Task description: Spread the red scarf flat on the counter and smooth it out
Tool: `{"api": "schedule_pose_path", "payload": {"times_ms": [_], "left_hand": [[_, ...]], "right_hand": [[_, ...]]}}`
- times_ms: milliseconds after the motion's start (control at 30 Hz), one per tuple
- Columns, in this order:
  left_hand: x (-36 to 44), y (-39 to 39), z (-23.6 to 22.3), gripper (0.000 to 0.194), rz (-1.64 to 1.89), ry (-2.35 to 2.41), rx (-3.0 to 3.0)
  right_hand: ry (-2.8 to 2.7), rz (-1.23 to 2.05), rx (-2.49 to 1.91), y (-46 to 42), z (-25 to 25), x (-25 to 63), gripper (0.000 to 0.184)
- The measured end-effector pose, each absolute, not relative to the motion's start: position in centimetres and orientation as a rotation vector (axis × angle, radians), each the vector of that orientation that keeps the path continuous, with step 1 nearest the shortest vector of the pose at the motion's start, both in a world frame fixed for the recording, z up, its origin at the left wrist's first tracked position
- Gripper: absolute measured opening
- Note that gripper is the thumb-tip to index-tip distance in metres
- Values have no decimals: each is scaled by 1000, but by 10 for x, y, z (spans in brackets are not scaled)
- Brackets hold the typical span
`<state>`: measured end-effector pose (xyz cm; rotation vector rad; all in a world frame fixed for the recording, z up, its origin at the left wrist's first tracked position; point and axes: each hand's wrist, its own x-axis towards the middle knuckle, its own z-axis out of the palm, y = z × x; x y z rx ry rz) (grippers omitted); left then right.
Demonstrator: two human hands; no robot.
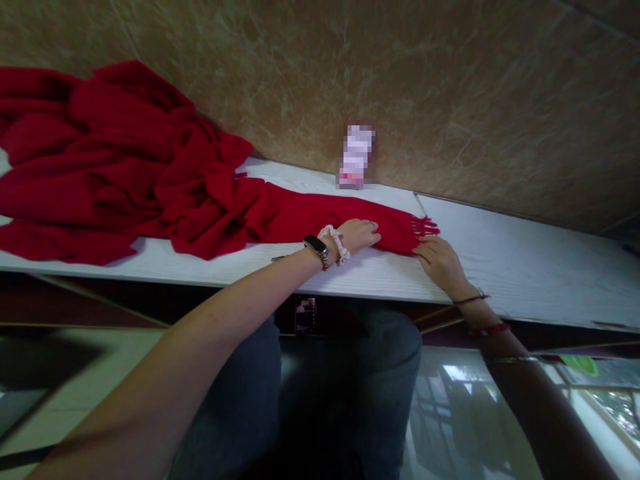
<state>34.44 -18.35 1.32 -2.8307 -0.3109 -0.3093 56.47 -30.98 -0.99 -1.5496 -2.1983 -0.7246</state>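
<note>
A red scarf [320, 212] lies along a narrow white tabletop [525, 263], its right end narrow and smoothed out, with a short fringe [424, 225] at the tip. My left hand [359, 235] rests palm down on the flat stretch of the scarf, fingers extended over the cloth. At the fringed end, my right hand [443, 261] pinches the near corner between thumb and fingers. Further left, the scarf's cloth turns into a loose, crumpled heap.
Behind the tabletop rises a brown marbled wall [480, 107]. A phone-shaped object [357, 157], blurred by pixels, leans against it. Below the front edge, a lit phone screen [305, 315] shows above my knees. A small dark item [278, 258] lies close to my left wrist.
</note>
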Motion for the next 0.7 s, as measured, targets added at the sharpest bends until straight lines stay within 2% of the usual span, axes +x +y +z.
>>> {"api": "schedule_pose_path", "payload": {"times_ms": [500, 700], "left_hand": [[351, -189, 8, 28, -262, -93, -3006], [372, -211, -2, 45, -146, -192, -3187]], "right_hand": [[-2266, -351, -1689, -313, -10, 567, 27], [-2319, -392, -1677, -319, -7, 569, 32]]}}
